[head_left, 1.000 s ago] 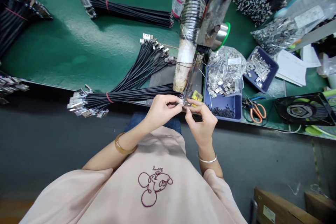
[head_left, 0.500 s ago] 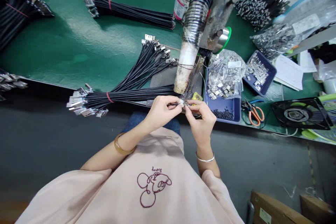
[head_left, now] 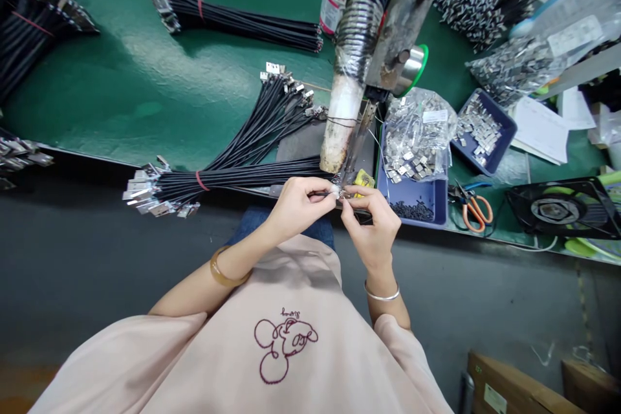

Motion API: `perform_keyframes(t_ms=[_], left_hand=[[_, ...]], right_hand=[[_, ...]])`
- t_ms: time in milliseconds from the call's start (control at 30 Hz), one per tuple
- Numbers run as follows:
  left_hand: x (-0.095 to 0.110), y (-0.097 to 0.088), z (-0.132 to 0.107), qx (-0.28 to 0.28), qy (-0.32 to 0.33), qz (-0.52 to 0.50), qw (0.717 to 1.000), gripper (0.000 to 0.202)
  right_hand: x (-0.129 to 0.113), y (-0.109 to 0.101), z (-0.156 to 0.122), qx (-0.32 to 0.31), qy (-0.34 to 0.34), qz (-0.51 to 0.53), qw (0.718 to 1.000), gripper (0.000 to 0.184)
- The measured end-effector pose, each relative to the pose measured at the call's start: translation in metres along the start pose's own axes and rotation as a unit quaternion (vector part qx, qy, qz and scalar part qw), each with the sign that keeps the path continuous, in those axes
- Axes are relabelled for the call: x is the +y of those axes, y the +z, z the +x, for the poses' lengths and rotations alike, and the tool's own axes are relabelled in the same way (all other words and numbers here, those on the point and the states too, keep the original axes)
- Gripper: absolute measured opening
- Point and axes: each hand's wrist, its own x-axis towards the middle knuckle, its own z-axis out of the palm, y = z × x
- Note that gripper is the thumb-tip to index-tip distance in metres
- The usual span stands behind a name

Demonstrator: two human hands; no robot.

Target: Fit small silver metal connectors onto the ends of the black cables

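My left hand (head_left: 301,204) is closed in a pinch around the end of a black cable, close to the bench's front edge. Right beside it, my right hand (head_left: 371,217) pinches something small and dark, mostly covered by the fingers. The fingertips of both hands nearly meet under a soldering tip and a white-taped fume hose nozzle (head_left: 338,123). A bundle of black cables (head_left: 242,174) with metal plugs and a red band lies left of my hands. Behind it fan out more loose black cables (head_left: 252,116). A small yellow piece (head_left: 363,180) sits just behind my right hand.
A blue tray (head_left: 440,207) to the right holds a bag of metal connector shells (head_left: 414,136) and small black parts. Beyond are another blue tray (head_left: 507,136), orange-handled pliers (head_left: 478,213) and a black fan (head_left: 557,210). A clear cup (head_left: 332,3) stands behind the hose.
Both hands stay in nearly the same place, still pinching. The view has shifted slightly, so things at the right appear a little farther right.
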Motion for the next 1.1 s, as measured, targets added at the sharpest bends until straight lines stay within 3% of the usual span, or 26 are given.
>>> perform_keyframes(t_ms=[200,500,800,1100], left_hand=[[0.002,0.001,0.001,0.021,-0.004,-0.016,1.000,0.015],[-0.003,-0.001,0.000,-0.017,-0.001,-0.022,1.000,0.018],[0.000,-0.004,0.001,-0.015,0.013,-0.015,1.000,0.020],[0.004,-0.004,0.004,0.011,0.029,-0.001,1.000,0.015]], right_hand=[[-0.002,0.000,0.003,0.014,-0.007,0.001,1.000,0.013],[-0.003,-0.002,-0.004,-0.003,-0.005,-0.004,1.000,0.013],[-0.003,-0.001,-0.001,-0.012,0.131,0.091,0.987,0.007],[-0.009,-0.006,0.007,-0.015,0.087,0.045,0.995,0.008]])
